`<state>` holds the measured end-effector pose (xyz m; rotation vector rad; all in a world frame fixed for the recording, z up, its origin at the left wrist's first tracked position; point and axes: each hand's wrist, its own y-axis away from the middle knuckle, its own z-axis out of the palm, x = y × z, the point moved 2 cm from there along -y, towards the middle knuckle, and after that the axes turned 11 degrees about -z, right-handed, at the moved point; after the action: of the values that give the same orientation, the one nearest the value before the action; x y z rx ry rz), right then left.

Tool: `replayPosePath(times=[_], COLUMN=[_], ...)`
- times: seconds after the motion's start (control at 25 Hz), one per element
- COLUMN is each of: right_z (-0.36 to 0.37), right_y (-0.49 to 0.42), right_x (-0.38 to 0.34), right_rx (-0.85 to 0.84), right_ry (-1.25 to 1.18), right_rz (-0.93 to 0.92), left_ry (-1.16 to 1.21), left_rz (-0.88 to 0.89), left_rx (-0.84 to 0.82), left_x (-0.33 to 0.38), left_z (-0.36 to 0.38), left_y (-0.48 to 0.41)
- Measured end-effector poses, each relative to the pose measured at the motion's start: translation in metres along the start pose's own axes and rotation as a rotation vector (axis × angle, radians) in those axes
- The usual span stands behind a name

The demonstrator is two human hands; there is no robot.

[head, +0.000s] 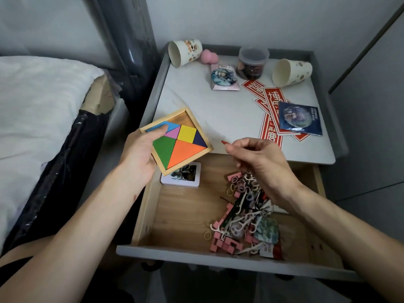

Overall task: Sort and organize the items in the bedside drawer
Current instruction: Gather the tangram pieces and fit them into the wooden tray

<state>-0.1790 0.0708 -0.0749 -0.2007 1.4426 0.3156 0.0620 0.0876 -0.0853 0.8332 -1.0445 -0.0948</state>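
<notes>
My left hand (140, 154) grips a wooden tangram tray (181, 138) with coloured pieces, held above the back left corner of the open drawer (181, 215); one slot in the tray shows bare wood. My right hand (258, 158) pinches a small red piece (224, 142) just right of the tray, over the drawer's back edge. Inside the drawer lies a pile of pink blocks, hair ties and floss picks (242, 213), and a white card box (185, 177) sits partly under the tray.
The bedside table top (196, 95) carries two tipped paper cups (184, 52) (290, 72), a lidded plastic jar (252, 62), a pink sponge (208, 56), round badges in sleeves and red stickers (271, 106). A bed (39, 106) stands at the left.
</notes>
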Motion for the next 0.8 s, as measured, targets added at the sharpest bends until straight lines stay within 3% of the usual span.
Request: replayPosePath(times=[0.28, 0.6, 0.8], right_z=[-0.002, 0.011, 0.010], right_y=[-0.021, -0.016, -0.018], right_x=[-0.024, -0.012, -0.007], right_rx=[-0.046, -0.091, -0.044], right_ry=[0.490, 0.858, 0.921], right_rz=[-0.369, -0.429, -0.390], left_ry=[-0.369, -0.345, -0.342], left_rz=[-0.023, -0.025, -0.045], left_rx=[-0.209, -0.213, -0.217], left_x=[-0.026, -0.028, -0.029], left_z=[0.024, 0.026, 0.026], left_y=[0.019, 0.023, 0.023])
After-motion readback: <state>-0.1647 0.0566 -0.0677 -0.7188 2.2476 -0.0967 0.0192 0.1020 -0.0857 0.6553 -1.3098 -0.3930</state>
